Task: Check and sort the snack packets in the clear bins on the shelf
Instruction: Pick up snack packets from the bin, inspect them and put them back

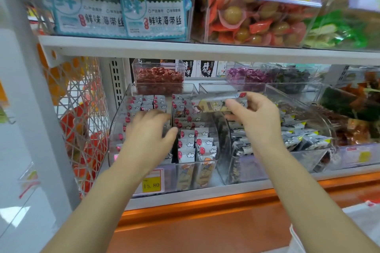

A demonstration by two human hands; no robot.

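A clear bin [115,129] on the lower shelf holds rows of small white snack packets [191,139] printed with red balloons. My left hand [148,135] reaches into the bin's left half, fingers loosely curved over the packets; a grip cannot be made out. My right hand [255,117] hovers above the bin's right side and pinches one long packet [213,104] with a yellow and brown print, held level. To the right, a second clear bin [320,117] is filled with dark packets [298,135] carrying yellow corners.
A yellow price tag [151,185] reads 15.80 on the bin front. Behind stand tubs of red [159,78] and purple sweets [250,74]. The upper shelf [185,47] carries seaweed packs, orange egg packets and green packets. A white mesh rack [82,119] stands left; an orange ledge [205,211] runs below.
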